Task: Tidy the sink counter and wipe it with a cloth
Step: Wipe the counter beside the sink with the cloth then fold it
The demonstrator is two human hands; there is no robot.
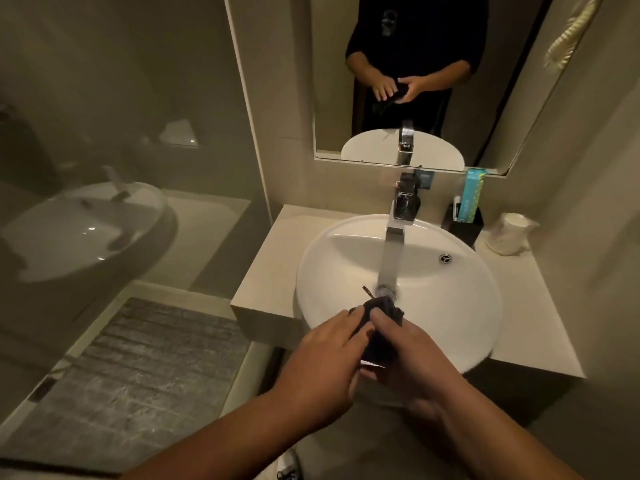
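Note:
A dark cloth (382,311) is bunched between both hands over the front rim of the round white sink (450,299). My right hand (412,355) grips it from the right. My left hand (322,362) lies against its left side with the fingers stretched over it. The pale sink counter (270,258) runs on both sides of the basin. The chrome tap (394,237) reaches out over the basin, just beyond the cloth.
A black holder (467,226) with a teal tube stands at the back right of the counter, a white cup (509,233) beside it. The mirror (433,64) hangs behind. A glass partition (121,150) stands on the left, a grey mat (131,379) on the floor.

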